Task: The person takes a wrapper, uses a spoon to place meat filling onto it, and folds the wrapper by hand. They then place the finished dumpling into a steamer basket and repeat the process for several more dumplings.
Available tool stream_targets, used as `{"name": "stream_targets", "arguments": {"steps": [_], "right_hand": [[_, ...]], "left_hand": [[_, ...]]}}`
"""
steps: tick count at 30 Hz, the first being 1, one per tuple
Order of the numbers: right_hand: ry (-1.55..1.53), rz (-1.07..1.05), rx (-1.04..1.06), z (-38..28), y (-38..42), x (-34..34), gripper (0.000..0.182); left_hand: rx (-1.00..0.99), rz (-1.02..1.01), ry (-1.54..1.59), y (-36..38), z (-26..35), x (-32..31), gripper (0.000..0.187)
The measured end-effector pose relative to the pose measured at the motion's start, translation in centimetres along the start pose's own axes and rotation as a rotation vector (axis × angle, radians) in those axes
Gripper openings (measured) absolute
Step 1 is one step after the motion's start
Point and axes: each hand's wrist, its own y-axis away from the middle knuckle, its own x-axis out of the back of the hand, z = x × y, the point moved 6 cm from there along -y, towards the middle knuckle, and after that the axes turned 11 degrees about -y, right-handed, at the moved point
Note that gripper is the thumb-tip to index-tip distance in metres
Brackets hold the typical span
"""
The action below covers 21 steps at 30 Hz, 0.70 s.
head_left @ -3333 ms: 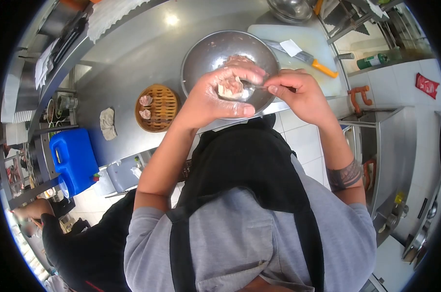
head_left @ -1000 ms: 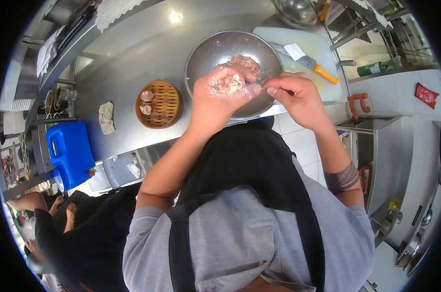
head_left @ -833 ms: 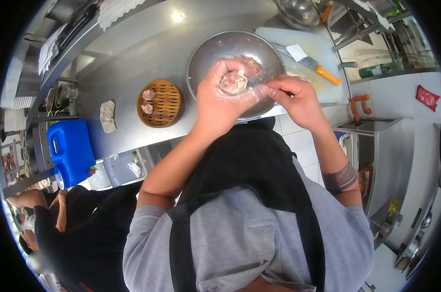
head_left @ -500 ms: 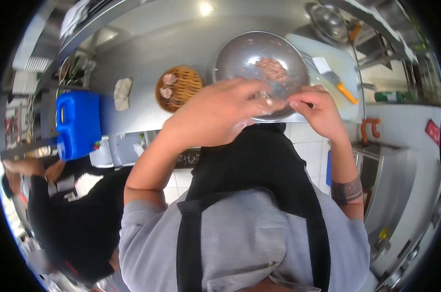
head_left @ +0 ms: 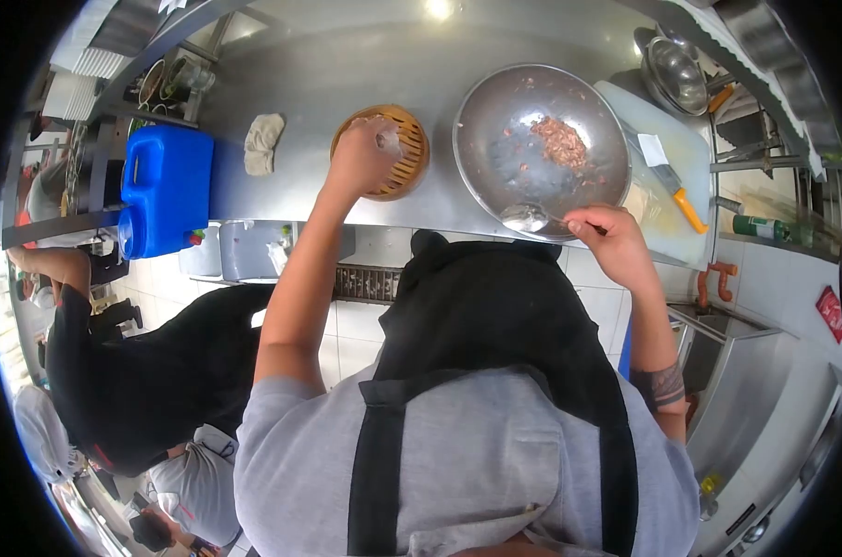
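My left hand point(head_left: 358, 156) reaches over the round bamboo steamer basket point(head_left: 412, 172), covering much of its slatted base. Its fingers are bent downward around something pale that I cannot make out clearly. In my right hand point(head_left: 614, 241) is a metal spoon point(head_left: 527, 217), pinched by the handle, its bowl over the near rim of a large steel mixing bowl point(head_left: 481, 139). Reddish minced meat filling point(head_left: 560, 144) lies in a clump inside that bowl, with smears around it.
A folded cloth point(head_left: 263, 144) and a blue jerrycan point(head_left: 170, 190) are to the left. Right of the bowl, a cutting board point(head_left: 667, 223) carries an orange-handled knife point(head_left: 688, 212). Steel bowls point(head_left: 676, 76) stand behind. A person in black point(head_left: 161, 371) bends at the left.
My left hand has moved left from the mixing bowl to the steamer basket. My right hand keeps the spoon at the bowl's near rim. The view has shifted.
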Motion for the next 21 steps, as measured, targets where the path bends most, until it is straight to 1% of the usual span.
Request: {"name": "stream_targets", "arguments": {"steps": [2,3,5,6,8,9,11,12,13,14,15,16,17,18,19,20,21], "right_hand": [[-0.011,0.009,-0.008,0.1,0.3,-0.1,0.015],[-0.017,0.01,0.001,0.1,0.4,-0.1,0.014],[-0.03,0.019,0.006,0.2,1.0,0.0,0.014],[-0.018,0.019,-0.018,0.3,1.3,0.2,0.013],[-0.014,0.029,-0.044,0.9,2.1,0.6,0.013],[-0.038,0.052,-0.038,1.2,2.5,0.8,0.012],[-0.069,0.089,-0.04,1.9,3.3,1.1,0.011],[-0.102,0.102,-0.033,2.3,3.7,1.2,0.011],[-0.132,0.126,-0.031,2.6,4.3,1.5,0.012],[-0.132,0.168,-0.053,2.7,4.7,2.0,0.012],[-0.156,0.141,-0.085,2.5,4.8,2.1,0.012],[-0.185,0.171,-0.138,3.1,6.9,3.5,0.013],[-0.253,0.177,-0.16,4.2,7.8,4.1,0.014],[-0.256,0.213,-0.173,5.1,8.8,4.9,0.014],[-0.348,0.247,-0.17,5.9,9.7,5.6,0.015],[-0.44,0.277,-0.163,6.4,10.5,6.4,0.015],[-0.412,0.296,-0.152,6.4,11.5,7.4,0.016]], "left_hand": [[0.014,0.097,-0.124,-1.8,-1.8,-1.8,0.032],[0.007,0.096,-0.126,-2.4,-2.3,-2.9,0.032],[-0.007,0.182,-0.268,-3.3,-2.5,-4.0,0.037],[-0.015,0.178,-0.27,-3.5,-2.4,-4.3,0.037],[0.126,0.118,-0.349,-4.1,-3.2,-5.2,0.05],[0.114,0.113,-0.353,-4.3,-2.8,-4.9,0.05],[0.188,0.046,-0.316,-4.0,-2.6,-4.6,0.061],[0.171,0.036,-0.318,-3.8,-2.8,-4.5,0.061],[0.147,0.032,-0.387,-3.5,-3.1,-4.1,0.061],[0.106,0.025,-0.448,-3.4,-2.7,-4.3,0.062],[0.158,0.074,-0.41,-2.2,-0.8,-1.8,0.059],[0.156,0.099,-0.358,-2.3,3.8,0.0,0.056],[0.111,0.081,-0.35,-2.0,6.8,0.9,0.056],[0.025,0.15,-0.242,-1.6,10.3,1.7,0.05],[-0.053,0.22,-0.131,-1.4,13.1,1.7,0.043],[-0.296,0.264,-0.086,-1.3,16.3,0.4,0.036],[-0.536,0.308,-0.039,-1.0,19.6,-1.0,0.028]]}}
